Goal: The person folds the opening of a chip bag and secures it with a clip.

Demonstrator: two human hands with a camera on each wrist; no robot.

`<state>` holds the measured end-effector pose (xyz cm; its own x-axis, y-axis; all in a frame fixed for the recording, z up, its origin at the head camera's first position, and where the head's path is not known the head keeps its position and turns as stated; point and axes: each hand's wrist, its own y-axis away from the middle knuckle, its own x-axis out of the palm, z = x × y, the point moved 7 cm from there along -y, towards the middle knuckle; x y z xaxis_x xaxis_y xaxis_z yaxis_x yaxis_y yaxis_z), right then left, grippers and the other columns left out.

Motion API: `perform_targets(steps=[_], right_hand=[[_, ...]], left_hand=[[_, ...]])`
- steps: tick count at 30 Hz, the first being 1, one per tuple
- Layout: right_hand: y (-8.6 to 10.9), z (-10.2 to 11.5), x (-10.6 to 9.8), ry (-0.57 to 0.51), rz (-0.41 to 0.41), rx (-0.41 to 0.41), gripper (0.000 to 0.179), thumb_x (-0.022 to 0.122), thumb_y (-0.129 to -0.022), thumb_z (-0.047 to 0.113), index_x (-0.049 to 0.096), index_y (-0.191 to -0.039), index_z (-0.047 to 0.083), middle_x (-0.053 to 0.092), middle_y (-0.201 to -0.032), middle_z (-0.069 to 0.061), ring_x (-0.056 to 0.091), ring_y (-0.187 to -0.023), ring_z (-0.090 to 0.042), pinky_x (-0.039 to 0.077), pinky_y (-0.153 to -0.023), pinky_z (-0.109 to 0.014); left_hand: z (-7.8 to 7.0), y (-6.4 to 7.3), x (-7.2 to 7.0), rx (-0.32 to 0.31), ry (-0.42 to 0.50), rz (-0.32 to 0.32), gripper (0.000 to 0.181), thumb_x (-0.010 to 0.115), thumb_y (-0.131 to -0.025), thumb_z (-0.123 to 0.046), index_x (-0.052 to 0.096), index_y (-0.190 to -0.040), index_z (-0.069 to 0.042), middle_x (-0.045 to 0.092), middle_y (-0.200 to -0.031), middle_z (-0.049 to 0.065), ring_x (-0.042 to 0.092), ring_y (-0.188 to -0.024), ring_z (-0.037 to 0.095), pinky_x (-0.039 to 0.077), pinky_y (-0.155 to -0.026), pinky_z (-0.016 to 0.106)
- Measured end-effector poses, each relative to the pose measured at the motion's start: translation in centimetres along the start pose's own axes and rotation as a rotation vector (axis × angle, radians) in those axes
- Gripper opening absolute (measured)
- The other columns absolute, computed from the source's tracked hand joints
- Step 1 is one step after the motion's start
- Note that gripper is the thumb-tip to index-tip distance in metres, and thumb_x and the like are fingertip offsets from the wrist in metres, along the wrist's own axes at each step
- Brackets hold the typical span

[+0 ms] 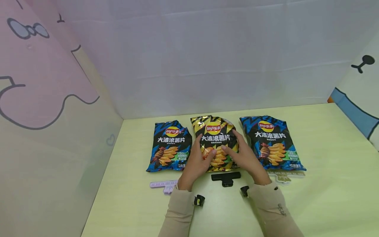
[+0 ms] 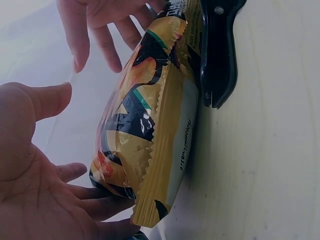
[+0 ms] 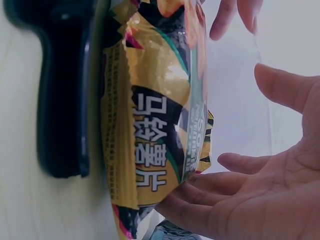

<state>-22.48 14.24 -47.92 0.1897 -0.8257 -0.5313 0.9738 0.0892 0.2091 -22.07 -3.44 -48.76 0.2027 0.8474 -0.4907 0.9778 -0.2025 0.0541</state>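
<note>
A yellow and black bag of potato chips [image 1: 215, 140] lies face up in the middle of the table, between both hands. My left hand [image 1: 195, 164] touches its left side, with fingers extended and thumb over the front. On the other side my right hand [image 1: 248, 159] touches the bag the same way. In the left wrist view, the fingers of the left hand [image 2: 45, 195] reach along the bag's edge and the thumb stands off it. The right wrist view shows the right hand [image 3: 270, 195] similarly spread. A black sealing clip [image 1: 226, 177] lies just in front of the bag.
Blue chip bags lie to the left [image 1: 171, 146] and right [image 1: 270, 141]. A purple ruler-marked clip [image 1: 164, 185] is in front of the left one, and an olive-gold clip [image 1: 282, 176] in front of the right one. A pale cloth wall [image 1: 207, 65] rises behind the table.
</note>
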Motion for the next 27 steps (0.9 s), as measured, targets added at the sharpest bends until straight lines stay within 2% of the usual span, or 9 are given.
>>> perform_targets(steps=[8, 15, 22, 27], right_hand=[[-0.07, -0.09, -0.34, -0.122, -0.007, 0.024, 0.085, 0.055, -0.102, 0.047, 0.004, -0.163, 0.016, 0.008, -0.17, -0.02, 0.012, -0.156, -0.046, 0.02, -0.122, -0.066], [0.01, -0.26, -0.41, -0.179, -0.002, 0.057, 0.084, 0.052, -0.102, 0.05, 0.005, -0.163, 0.018, 0.007, -0.17, -0.019, 0.019, -0.153, -0.049, 0.029, -0.119, -0.066], [0.02, -0.29, -0.39, -0.239, -0.015, 0.067, 0.084, 0.054, -0.102, 0.048, 0.004, -0.164, 0.018, 0.007, -0.171, -0.018, 0.013, -0.157, -0.042, 0.028, -0.12, -0.063], [0.0, -0.22, -0.5, -0.246, -0.033, 0.07, 0.084, 0.054, -0.102, 0.047, 0.006, -0.163, 0.018, 0.009, -0.171, -0.017, 0.017, -0.155, -0.046, 0.029, -0.119, -0.064]], left_hand=[[-0.2, 0.08, -0.15, 0.024, 0.001, -0.009, 0.083, 0.058, -0.1, -0.046, 0.012, -0.162, -0.017, 0.019, -0.169, 0.015, 0.025, -0.154, 0.039, 0.025, -0.122, 0.064], [-0.43, 0.05, -0.18, 0.046, 0.0, -0.012, 0.083, 0.059, -0.1, -0.045, 0.012, -0.162, -0.016, 0.02, -0.168, 0.015, 0.026, -0.154, 0.038, 0.026, -0.122, 0.062], [-0.49, 0.16, -0.07, 0.026, -0.011, -0.018, 0.084, 0.061, -0.099, -0.044, 0.013, -0.162, -0.018, 0.022, -0.168, 0.014, 0.027, -0.154, 0.038, 0.027, -0.121, 0.063], [-0.74, 0.22, -0.15, 0.027, -0.006, -0.025, 0.084, 0.062, -0.099, -0.044, 0.013, -0.162, -0.018, 0.021, -0.168, 0.014, 0.026, -0.154, 0.038, 0.026, -0.121, 0.063]])
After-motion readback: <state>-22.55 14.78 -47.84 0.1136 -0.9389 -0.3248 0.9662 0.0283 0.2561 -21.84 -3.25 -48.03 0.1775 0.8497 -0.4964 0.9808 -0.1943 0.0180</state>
